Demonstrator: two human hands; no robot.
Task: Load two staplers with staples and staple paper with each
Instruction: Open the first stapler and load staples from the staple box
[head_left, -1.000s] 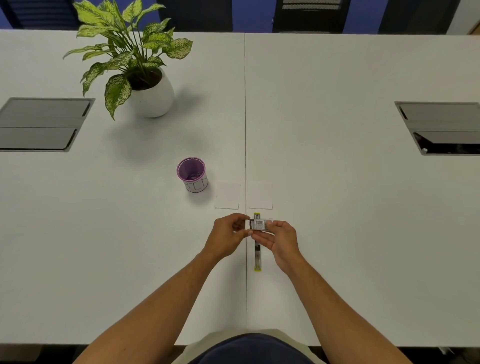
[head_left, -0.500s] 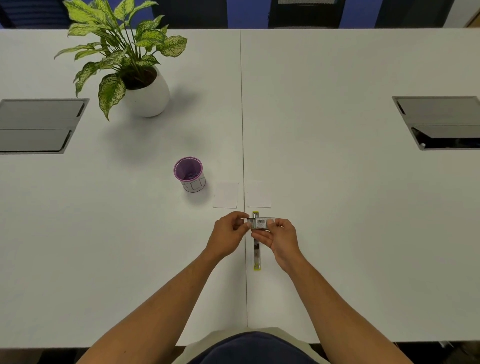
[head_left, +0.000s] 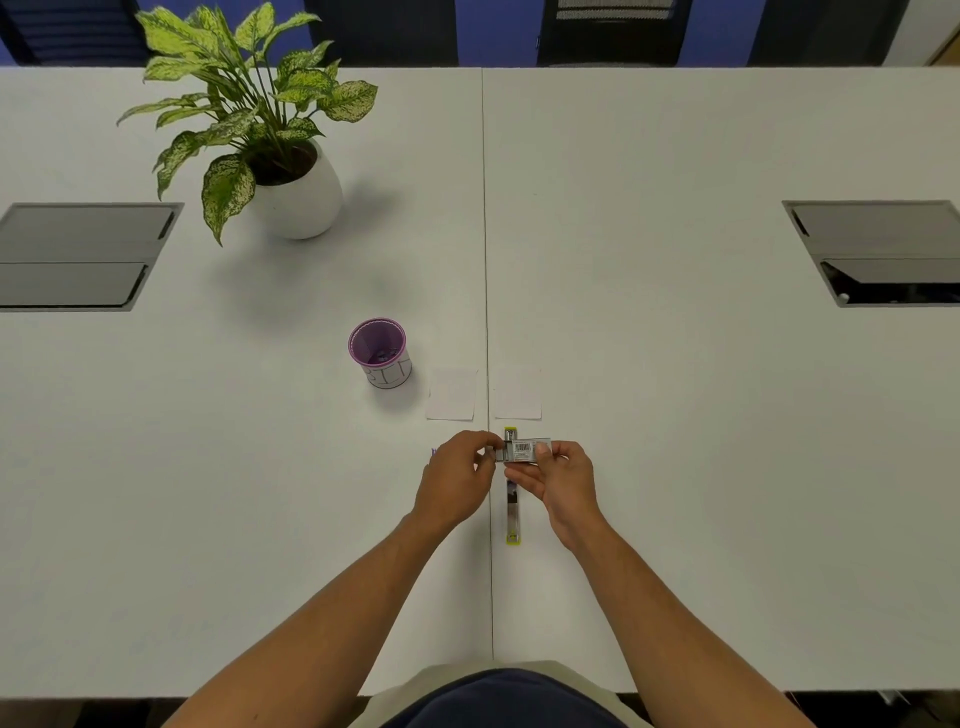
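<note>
A small grey staple box (head_left: 522, 450) with a barcode label is held just above the table between both hands. My right hand (head_left: 558, 480) grips its right end, thumb on top. My left hand (head_left: 457, 480) pinches the box's left end, where an inner tray seems to stick out a little. Under the box a yellow-green stapler (head_left: 512, 512) lies opened out flat along the table seam. Two small white paper slips (head_left: 452, 395) (head_left: 517, 393) lie side by side just beyond the hands. A sliver of purple (head_left: 432, 451) peeks out left of my left hand; what it is stays hidden.
A purple-rimmed cup (head_left: 380, 352) stands left of the slips. A potted plant (head_left: 280, 156) in a white pot sits at the back left. Grey cable hatches (head_left: 78, 257) (head_left: 883, 249) are set into the white table (head_left: 675, 415) at both sides.
The hands stay at the staple box with almost no shift. The left fingers have slid slightly at the box's left end.
</note>
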